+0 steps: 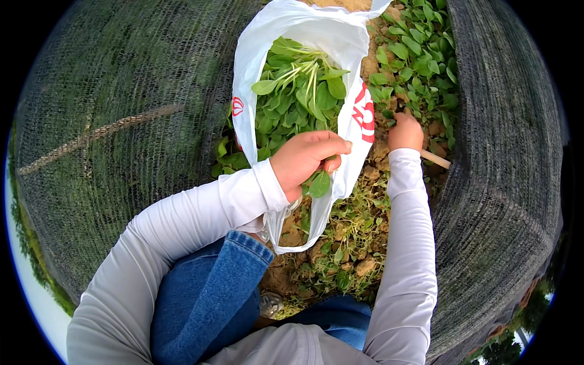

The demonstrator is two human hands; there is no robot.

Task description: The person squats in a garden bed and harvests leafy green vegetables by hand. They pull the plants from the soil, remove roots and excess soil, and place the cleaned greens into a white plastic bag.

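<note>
My left hand (307, 158), fingers closed, holds small green leaves (320, 183) over the front of an open white plastic bag (356, 58) with red print. Inside the bag lies a pile of leafy greens (295, 91) with pale stems. My right hand (404, 131) is down at the soil beside low leafy plants (420, 55), right of the bag, its fingers curled in; what they grip is hidden. A pale stick (435, 159) lies just behind it.
Dark shade netting (109, 67) rises on both sides, a frayed rope or stick (97, 134) across the left one. Under me are dry soil clods (365, 266), scattered plants (340, 231) and my bent jeans-clad legs (213, 292).
</note>
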